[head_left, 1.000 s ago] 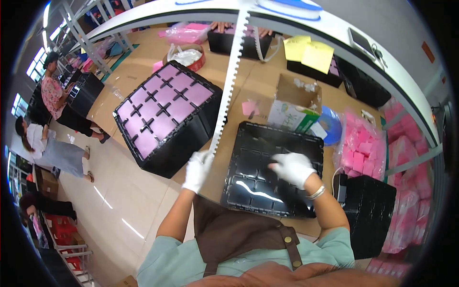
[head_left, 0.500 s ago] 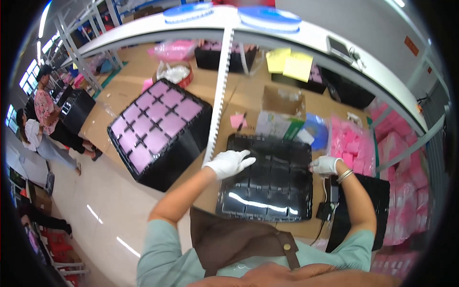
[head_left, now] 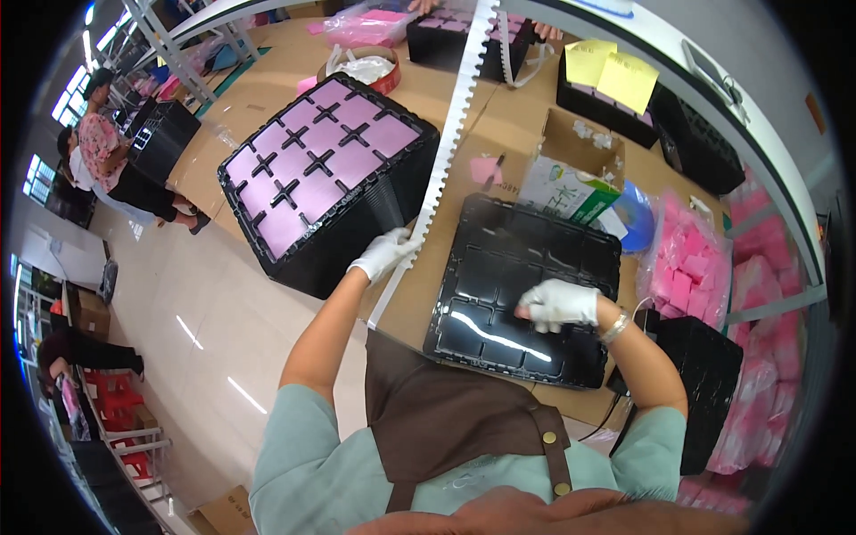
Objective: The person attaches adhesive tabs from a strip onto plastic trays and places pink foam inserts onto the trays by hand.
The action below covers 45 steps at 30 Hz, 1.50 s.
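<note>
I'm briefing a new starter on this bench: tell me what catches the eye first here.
First, the stack of black trays at the left edge of the bench, its top tray filled with pink squares; the white-gloved left hand reaches to its near corner. In front of the person lies an empty black tray, glossy, with the gloved right hand resting on it. At far right, bags of pink pieces pile up.

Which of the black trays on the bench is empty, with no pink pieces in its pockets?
The flat black tray under the right hand, directly before the person. Its pockets are bare and glossy, while the stacked tray at the left hand shows pink squares.
</note>
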{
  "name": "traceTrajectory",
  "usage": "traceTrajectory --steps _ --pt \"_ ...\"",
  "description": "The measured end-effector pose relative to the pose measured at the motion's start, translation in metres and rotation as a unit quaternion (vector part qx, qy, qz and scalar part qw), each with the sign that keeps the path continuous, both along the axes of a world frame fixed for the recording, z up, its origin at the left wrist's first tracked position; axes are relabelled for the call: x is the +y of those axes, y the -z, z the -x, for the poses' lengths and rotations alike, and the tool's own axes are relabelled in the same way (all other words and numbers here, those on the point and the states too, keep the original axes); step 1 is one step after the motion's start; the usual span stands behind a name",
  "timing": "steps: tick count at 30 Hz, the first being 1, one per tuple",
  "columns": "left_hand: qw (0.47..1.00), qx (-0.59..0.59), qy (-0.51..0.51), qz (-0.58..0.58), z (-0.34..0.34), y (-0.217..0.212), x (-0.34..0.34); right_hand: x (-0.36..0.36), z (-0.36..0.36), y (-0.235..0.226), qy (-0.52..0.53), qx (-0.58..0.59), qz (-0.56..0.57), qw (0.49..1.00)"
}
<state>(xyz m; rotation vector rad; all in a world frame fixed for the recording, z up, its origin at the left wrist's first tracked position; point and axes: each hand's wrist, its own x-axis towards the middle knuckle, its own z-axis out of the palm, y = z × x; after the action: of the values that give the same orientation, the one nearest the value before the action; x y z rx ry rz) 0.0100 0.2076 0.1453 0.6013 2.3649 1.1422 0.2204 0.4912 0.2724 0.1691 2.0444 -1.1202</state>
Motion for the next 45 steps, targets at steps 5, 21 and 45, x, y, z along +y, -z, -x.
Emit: traceTrajectory --steps 5,21,45 --pt "0.958 -0.263 -0.018 -0.115 -0.017 -0.009 -0.003 -0.008 0.077 -0.072 -0.029 0.543 -0.213 0.812" --pt "0.961 -0.241 -0.129 -0.032 -0.116 0.037 -0.167 0.156 0.223 -0.257 0.263 0.588 -0.463 0.609" --pt "0.736 -0.330 -0.248 -0.537 -0.091 -0.097 -0.004 -0.136 0.055 0.026 0.289 0.343 0.160 0.879"
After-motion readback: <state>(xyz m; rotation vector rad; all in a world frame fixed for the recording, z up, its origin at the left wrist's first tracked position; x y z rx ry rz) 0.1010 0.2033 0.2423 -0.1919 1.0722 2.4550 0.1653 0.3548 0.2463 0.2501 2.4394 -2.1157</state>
